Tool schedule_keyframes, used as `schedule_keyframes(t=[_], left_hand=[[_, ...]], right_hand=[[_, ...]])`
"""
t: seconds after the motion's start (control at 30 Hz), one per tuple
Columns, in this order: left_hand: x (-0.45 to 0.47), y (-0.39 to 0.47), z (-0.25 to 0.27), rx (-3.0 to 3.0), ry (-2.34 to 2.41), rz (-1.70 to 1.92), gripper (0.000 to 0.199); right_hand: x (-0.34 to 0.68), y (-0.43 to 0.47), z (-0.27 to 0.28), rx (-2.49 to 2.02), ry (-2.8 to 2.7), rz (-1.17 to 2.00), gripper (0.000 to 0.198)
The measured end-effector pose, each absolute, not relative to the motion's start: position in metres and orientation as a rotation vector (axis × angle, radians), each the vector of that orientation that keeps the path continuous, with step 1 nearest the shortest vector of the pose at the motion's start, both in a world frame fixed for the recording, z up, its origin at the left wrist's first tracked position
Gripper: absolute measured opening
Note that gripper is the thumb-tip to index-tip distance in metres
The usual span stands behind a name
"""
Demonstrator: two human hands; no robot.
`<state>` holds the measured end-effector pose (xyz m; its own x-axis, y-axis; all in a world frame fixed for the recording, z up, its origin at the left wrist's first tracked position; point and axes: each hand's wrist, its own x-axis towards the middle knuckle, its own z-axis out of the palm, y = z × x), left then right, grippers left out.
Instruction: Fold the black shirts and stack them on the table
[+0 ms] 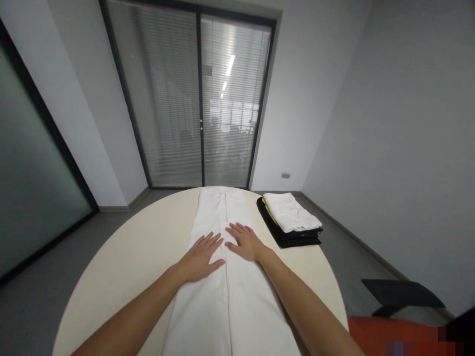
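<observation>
A long white cloth [208, 316] lies lengthwise over the table, from its far edge down past the bottom of the view. Its two side parts meet along a line that runs down the middle. My left hand [202, 257] rests flat on the left part, fingers spread and pointing toward that line. On the right part lies my right hand [245, 242], palm down with its fingers apart. Neither hand grips anything. Whether the cloth is a garment or a sheet I cannot tell.
The round pale table [122, 277] carries a stack of folded black and yellow cloths [282, 237] at the right, topped by a folded white cloth [289, 212]. A red chair [386, 331] with a black armrest [404, 292] stands at the lower right. Glass doors [200, 99] are behind.
</observation>
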<state>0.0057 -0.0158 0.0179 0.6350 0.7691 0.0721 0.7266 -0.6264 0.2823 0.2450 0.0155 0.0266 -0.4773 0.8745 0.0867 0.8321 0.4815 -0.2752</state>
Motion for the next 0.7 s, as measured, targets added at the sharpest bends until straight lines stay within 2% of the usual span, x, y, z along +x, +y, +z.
schedule_keyframes(t=[0.13,0.27,0.4,0.53,0.63,0.7], left_hand=[[0.009,0.006,0.014,2.612,1.266,0.288,0.075],[0.01,0.02,0.013,2.608,1.301,0.305,0.073],[0.01,0.014,0.019,2.682,1.295,0.441,0.062],[0.01,-0.005,0.033,2.727,1.311,0.575,0.033],[0.008,-0.025,0.046,2.698,1.254,0.56,0.023],[0.006,-0.041,0.054,2.674,1.149,0.5,0.019]], right_hand=[[0.238,0.026,0.034,-1.587,-2.439,-0.015,0.063],[0.223,0.016,0.044,-1.7,-2.381,-0.209,0.044],[0.219,-0.016,0.046,-1.665,-2.417,-0.109,0.04],[0.228,-0.06,0.047,-1.601,-2.45,-0.048,0.046],[0.235,-0.09,0.05,-1.544,-2.495,0.055,0.044],[0.238,-0.106,0.05,-1.518,-2.519,0.139,0.051]])
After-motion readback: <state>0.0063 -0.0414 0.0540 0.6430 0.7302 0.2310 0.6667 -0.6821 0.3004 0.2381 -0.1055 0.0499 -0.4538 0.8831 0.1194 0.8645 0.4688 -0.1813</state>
